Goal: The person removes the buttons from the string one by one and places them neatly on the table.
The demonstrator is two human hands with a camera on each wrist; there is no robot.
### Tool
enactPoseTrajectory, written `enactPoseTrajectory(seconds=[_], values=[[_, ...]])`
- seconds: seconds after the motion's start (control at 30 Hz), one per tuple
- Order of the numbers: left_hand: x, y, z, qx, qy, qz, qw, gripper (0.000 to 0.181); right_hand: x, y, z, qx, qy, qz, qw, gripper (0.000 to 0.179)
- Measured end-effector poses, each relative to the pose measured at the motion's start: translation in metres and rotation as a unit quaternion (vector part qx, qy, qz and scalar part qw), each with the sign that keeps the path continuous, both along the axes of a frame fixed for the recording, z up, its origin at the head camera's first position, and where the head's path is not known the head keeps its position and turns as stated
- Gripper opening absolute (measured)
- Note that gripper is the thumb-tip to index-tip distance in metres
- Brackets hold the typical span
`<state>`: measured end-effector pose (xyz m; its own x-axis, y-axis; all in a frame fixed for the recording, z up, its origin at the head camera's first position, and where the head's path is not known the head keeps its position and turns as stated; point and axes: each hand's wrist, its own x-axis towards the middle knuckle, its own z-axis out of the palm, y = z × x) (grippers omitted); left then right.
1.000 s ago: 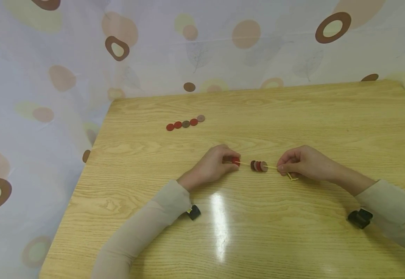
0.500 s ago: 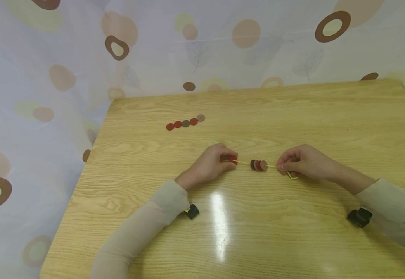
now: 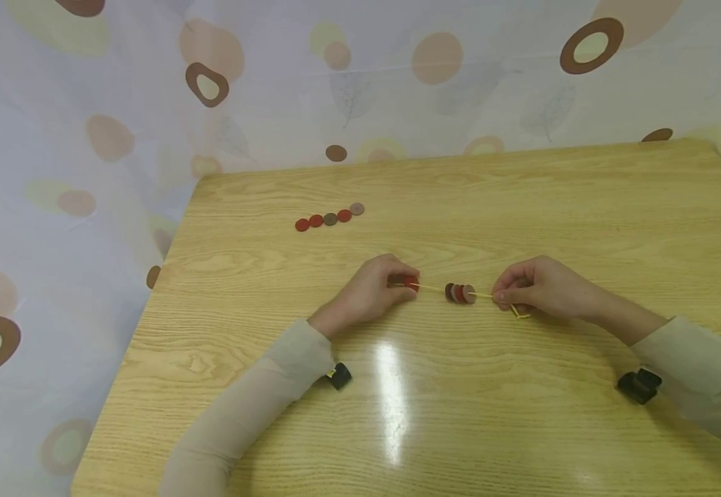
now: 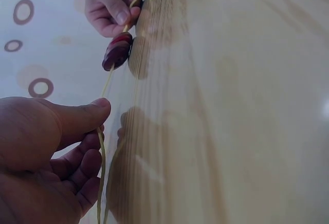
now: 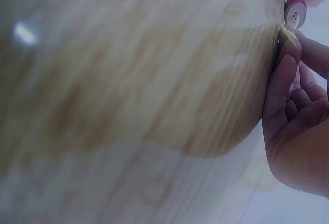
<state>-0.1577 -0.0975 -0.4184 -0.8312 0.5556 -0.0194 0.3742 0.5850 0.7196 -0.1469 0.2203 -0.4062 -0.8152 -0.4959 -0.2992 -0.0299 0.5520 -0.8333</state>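
My left hand [image 3: 374, 288] pinches a red button [image 3: 411, 284] threaded on a thin yellow string [image 3: 430, 287]. In the left wrist view the string [image 4: 101, 152] runs down past the thumb, and the button is hidden behind the fingers. Between the hands, several red, brown and pinkish buttons [image 3: 460, 293] sit bunched face to face on the string. Holes show in the pinkish end button [image 5: 295, 16] in the right wrist view. My right hand [image 3: 541, 288] pinches the string between thumb and forefinger, a short bent end [image 3: 518, 314] hanging below.
Farther back on the wooden table [image 3: 261, 290] lies a slanting row of several flat buttons [image 3: 330, 219], red, grey-brown and pinkish. A patterned curtain [image 3: 398, 83] hangs behind the table's far edge. Black wrist cameras [image 3: 338, 376] are strapped at the sleeves.
My left hand has slid a little to the left with the red button, widening the stretch of string before the bunched buttons. The right hand stays in place.
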Motion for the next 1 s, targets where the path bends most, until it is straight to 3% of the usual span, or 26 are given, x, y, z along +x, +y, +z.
enactPoseTrajectory(seconds=[1.0], values=[[-0.001, -0.011, 0.000, 0.008, -0.017, 0.022, 0.9996, 0.034, -0.003, 0.000, -0.002, -0.005, -0.009, 0.004, 0.9999, 0.012]])
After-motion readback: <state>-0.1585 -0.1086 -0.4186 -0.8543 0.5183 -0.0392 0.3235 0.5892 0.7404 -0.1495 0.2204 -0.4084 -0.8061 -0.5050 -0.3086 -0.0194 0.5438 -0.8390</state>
